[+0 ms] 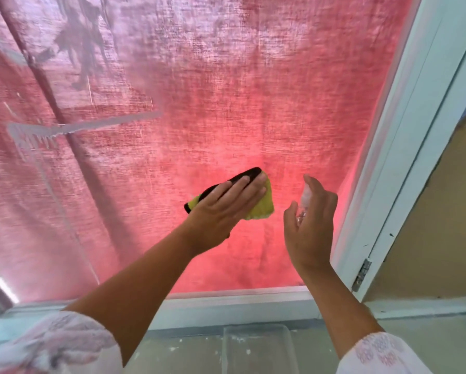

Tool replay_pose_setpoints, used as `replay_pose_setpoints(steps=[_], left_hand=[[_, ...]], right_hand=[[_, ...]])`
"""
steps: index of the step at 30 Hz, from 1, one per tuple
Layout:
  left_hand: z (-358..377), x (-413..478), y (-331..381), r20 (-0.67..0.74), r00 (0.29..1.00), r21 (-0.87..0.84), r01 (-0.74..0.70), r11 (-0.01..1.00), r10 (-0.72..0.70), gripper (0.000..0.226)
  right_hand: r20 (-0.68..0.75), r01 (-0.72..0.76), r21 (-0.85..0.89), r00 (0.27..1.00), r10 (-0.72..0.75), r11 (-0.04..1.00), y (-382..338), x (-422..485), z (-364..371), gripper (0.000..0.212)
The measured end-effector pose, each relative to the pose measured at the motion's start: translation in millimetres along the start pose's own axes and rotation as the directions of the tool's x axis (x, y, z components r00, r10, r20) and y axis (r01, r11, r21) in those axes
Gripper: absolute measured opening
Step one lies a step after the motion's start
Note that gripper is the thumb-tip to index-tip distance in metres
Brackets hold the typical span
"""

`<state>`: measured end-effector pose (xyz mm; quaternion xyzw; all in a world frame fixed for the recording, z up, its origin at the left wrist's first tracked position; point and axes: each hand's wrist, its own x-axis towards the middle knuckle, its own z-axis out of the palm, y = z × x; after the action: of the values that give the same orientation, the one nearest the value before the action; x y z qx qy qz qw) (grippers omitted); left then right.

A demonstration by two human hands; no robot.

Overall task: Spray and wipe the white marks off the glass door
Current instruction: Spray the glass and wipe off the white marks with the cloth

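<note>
Head view is taking in a glass door (253,85) that is filling most of the picture, with a red woven curtain (302,125) showing through the pane and glowing brightest toward the lower middle. A white frame (404,147) is running down the door's right edge and along its bottom edge. White marks (86,125) are sitting on the glass near the left edge, as a long toothed streak with drips trailing under it and a cloudy smear spreading toward the upper left corner. A clear plastic tray (256,344) is lying on the floor just below the bottom edge. The left hand (226,209) is pressing a yellow and black cloth (261,209) flat against the lower middle of the glass, fingers lying straight over it. The right hand (310,225) is hanging just beside it, toward the right edge, gripping a small clear spray bottle (306,197) with the fingers curling round it and the forefinger resting on top. A metal hinge (362,276) is showing low on the frame's right side.
</note>
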<state>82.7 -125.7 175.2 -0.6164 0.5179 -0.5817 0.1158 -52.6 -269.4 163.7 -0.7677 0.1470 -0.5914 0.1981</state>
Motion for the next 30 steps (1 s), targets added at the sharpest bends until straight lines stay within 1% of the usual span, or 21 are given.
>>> replay_pose_setpoints(steps=[2, 4, 5, 7, 11, 12, 13, 14, 15, 16, 17, 18, 19, 21, 23, 24, 26, 28, 30], left_hand=[[-2, -15, -17, -0.030, 0.997, -0.014, 0.075, 0.997, -0.075, 0.059], [-3, -28, -33, -0.054, 0.968, -0.060, 0.242, 0.968, -0.246, 0.067], [-4, -31, -39, -0.047, 0.940, -0.095, 0.334, 0.938, -0.339, 0.069], [-5, -30, -43, -0.051, 0.876, -0.152, 0.468, 0.871, -0.480, 0.064], [0, -7, -19, -0.101, 0.736, -0.209, 0.642, 0.738, -0.669, 0.068], [2, -3, -11, -0.109, 0.721, -0.223, 0.653, 0.724, -0.685, 0.070], [6, -1, -2, -0.117, 0.743, -0.231, 0.625, 0.746, -0.659, 0.072], [9, -4, 7, -0.124, 0.805, -0.228, 0.547, 0.806, -0.581, 0.073], [12, -9, 17, -0.119, 0.879, -0.210, 0.431, 0.877, -0.461, 0.071], [14, -17, 26, -0.098, 0.939, -0.191, 0.308, 0.932, -0.330, 0.067], [16, -27, 33, -0.065, 0.973, -0.174, 0.207, 0.963, -0.221, 0.063], [17, -36, 39, -0.026, 0.988, -0.173, 0.145, 0.974, -0.152, 0.060], [17, -44, 41, 0.008, 0.992, -0.180, 0.122, 0.976, -0.122, 0.059], [16, -56, 37, 0.045, 0.995, -0.168, 0.097, 0.981, -0.091, 0.059], [14, -65, 29, 0.047, 0.997, -0.150, 0.061, 0.987, -0.055, 0.060], [12, -68, 26, 0.048, 0.997, -0.147, 0.060, 0.987, -0.053, 0.062], [7, -71, 20, 0.059, 0.992, -0.150, 0.120, 0.981, -0.113, 0.071], [0, -67, 12, 0.043, 0.967, -0.136, 0.254, 0.957, -0.251, 0.076], [-6, -56, 0, 0.021, 0.908, -0.140, 0.416, 0.898, -0.418, 0.076]], right_hand=[[-0.003, -0.013, 0.000, 1.000, 0.013, 1.000, 2, -2, 1, 0.050], [-0.020, -0.022, -0.017, 1.000, 0.021, 1.000, 3, -2, 2, 0.049], [-0.030, -0.024, -0.028, 0.999, 0.023, 0.999, 4, -1, 2, 0.049], [-0.035, -0.036, -0.043, 0.999, 0.035, 0.998, 7, 0, 2, 0.049], [-0.040, -0.077, -0.071, 0.996, 0.074, 0.995, 14, 3, 0, 0.048], [-0.038, -0.084, -0.079, 0.996, 0.081, 0.993, 15, 4, 0, 0.047], [-0.036, -0.082, -0.089, 0.996, 0.079, 0.993, 16, 4, 1, 0.047], [-0.037, -0.071, -0.100, 0.997, 0.068, 0.992, 16, 4, 1, 0.047], [-0.036, -0.056, -0.112, 0.998, 0.052, 0.992, 18, 3, 1, 0.047], [-0.034, -0.043, -0.122, 0.999, 0.039, 0.992, 19, 2, 2, 0.047], [-0.033, -0.035, -0.129, 0.999, 0.031, 0.991, 20, 1, 2, 0.047], [-0.031, -0.031, -0.132, 0.999, 0.027, 0.991, 22, -1, 2, 0.047], [-0.029, -0.029, -0.131, 0.999, 0.025, 0.991, 23, -2, 3, 0.047], [-0.019, -0.029, -0.123, 0.999, 0.027, 0.992, 24, -4, 4, 0.048], [-0.008, -0.021, -0.112, 1.000, 0.020, 0.994, 23, -7, 5, 0.049], [-0.002, -0.004, -0.104, 1.000, 0.004, 0.995, 21, -9, 6, 0.049], [0.001, 0.039, -0.097, 0.999, -0.039, 0.995, 17, -13, 8, 0.047], [-0.013, 0.056, -0.086, 0.998, -0.058, 0.995, 13, -13, 9, 0.045], [-0.029, 0.060, -0.070, 0.998, -0.062, 0.996, 10, -11, 9, 0.044]])
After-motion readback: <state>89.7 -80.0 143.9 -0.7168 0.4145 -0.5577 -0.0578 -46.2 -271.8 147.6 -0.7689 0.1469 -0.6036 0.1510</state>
